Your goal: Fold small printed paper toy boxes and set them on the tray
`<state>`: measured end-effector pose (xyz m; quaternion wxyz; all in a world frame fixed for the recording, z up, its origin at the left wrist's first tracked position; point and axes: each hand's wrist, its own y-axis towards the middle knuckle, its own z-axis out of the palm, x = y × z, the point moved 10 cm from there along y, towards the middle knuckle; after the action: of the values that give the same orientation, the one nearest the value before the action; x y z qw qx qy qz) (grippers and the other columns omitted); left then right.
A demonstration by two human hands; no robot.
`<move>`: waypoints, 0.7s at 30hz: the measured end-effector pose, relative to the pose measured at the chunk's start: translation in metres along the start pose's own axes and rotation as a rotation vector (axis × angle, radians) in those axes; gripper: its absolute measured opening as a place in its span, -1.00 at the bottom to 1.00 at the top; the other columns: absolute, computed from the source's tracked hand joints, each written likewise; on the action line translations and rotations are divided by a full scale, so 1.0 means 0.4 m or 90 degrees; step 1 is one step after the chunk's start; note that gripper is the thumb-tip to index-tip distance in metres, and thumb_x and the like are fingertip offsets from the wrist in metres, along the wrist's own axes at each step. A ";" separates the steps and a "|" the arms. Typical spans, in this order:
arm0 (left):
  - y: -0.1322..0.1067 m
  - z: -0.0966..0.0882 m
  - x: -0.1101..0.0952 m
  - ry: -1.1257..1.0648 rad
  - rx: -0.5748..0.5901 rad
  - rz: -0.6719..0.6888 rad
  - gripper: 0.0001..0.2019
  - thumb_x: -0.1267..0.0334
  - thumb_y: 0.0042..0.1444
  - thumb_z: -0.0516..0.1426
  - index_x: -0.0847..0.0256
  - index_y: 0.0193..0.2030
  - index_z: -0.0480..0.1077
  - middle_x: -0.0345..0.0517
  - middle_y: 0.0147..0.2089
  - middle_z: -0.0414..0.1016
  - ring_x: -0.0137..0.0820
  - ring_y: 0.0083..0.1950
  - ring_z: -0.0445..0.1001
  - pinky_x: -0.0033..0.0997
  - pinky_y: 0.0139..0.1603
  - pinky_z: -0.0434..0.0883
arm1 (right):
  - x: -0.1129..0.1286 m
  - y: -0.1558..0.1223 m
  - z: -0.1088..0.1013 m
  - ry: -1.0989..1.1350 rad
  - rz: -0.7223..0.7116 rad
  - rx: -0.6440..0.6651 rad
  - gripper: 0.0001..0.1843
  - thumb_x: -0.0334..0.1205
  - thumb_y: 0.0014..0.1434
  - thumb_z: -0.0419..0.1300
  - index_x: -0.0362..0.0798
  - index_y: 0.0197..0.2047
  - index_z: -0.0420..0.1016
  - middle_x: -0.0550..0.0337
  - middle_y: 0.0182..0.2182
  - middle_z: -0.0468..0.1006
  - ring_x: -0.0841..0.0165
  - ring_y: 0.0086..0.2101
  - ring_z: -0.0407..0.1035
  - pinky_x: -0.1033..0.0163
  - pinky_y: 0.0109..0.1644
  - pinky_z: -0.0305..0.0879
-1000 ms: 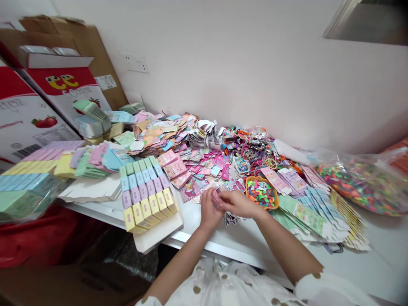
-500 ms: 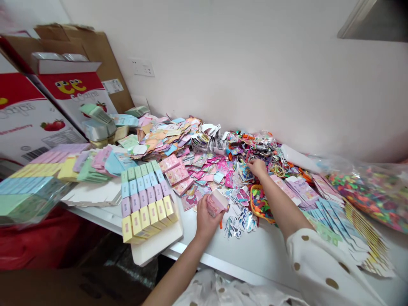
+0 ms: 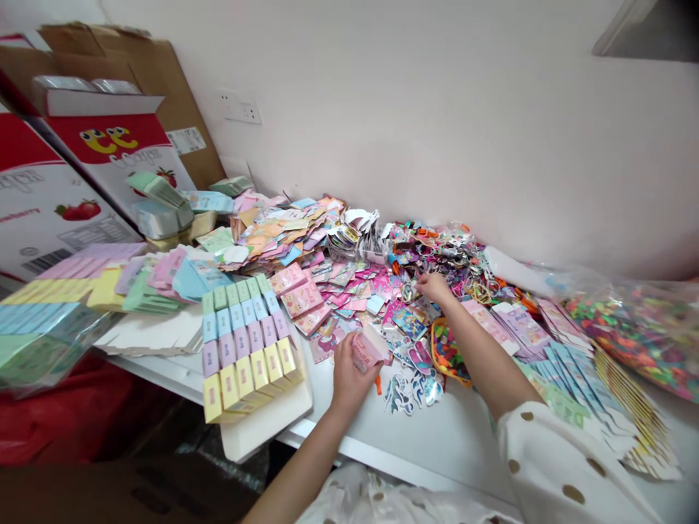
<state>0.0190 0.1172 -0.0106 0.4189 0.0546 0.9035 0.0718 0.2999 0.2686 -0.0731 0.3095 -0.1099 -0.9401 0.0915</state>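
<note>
My left hand (image 3: 349,375) is closed round a small pink box (image 3: 368,349) with its top flap open, held just above the white table (image 3: 437,437). My right hand (image 3: 434,286) reaches forward into a heap of small colourful trinkets and rings (image 3: 437,251) near the wall, fingers curled down into the pile; what they pinch is hidden. Loose stickers (image 3: 409,378) lie between my two hands. An orange basket (image 3: 445,349) of bright small pieces sits under my right forearm.
Rows of small pastel boxes (image 3: 245,342) stand on a white tray at the left. Flat box blanks (image 3: 551,356) fan out on the right beside a clear bag of coloured bits (image 3: 633,327). Red and white cartons (image 3: 81,167) stack at the far left.
My hands were together on the pink box; the right one let go and reached forward into the trinket heap, while the left kept holding the box.
</note>
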 end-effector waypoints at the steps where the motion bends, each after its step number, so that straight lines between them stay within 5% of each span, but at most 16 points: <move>1: -0.001 0.001 0.000 0.001 0.002 0.000 -0.31 0.18 -0.16 0.26 0.19 0.13 0.12 0.04 0.03 0.28 -0.17 0.08 0.28 -0.14 0.09 0.26 | -0.008 0.005 -0.014 -0.008 0.013 -0.017 -0.74 -0.23 0.06 0.12 -0.14 -0.28 0.59 0.11 -0.41 0.59 0.35 -0.38 0.44 0.37 -0.31 0.24; 11: 0.000 -0.006 -0.001 0.000 0.005 0.008 -0.31 0.21 -0.17 0.26 0.18 0.13 0.12 0.04 0.06 0.27 -0.17 0.11 0.26 -0.12 0.14 0.22 | 0.020 0.020 0.041 -0.035 0.000 -0.030 -0.84 -0.40 -0.15 0.25 -0.14 -0.39 0.55 0.02 -0.38 0.57 0.26 -0.29 0.42 0.34 -0.25 0.21; 17: 0.003 -0.005 -0.003 0.003 -0.001 0.011 -0.29 0.19 -0.19 0.27 0.20 0.14 0.13 0.06 0.05 0.28 -0.15 0.10 0.28 -0.10 0.12 0.24 | -0.024 0.009 -0.066 0.048 -0.006 -0.087 -0.75 -0.32 -0.02 0.16 -0.19 -0.25 0.55 0.12 -0.46 0.55 0.36 -0.44 0.39 0.36 -0.36 0.18; 21: 0.006 0.000 -0.011 0.001 0.000 0.008 -0.28 0.17 -0.19 0.27 0.20 0.14 0.13 0.07 0.06 0.27 -0.14 0.10 0.27 -0.09 0.13 0.23 | -0.041 -0.011 -0.142 0.105 -0.036 -0.107 -0.72 -0.14 0.04 0.14 -0.17 -0.35 0.56 0.26 -0.59 0.47 0.43 -0.54 0.31 0.38 -0.45 0.12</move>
<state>0.0219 0.1190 -0.0071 0.4179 0.0601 0.9035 0.0744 0.3462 0.2660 -0.0361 0.3778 -0.1161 -0.9186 -0.0060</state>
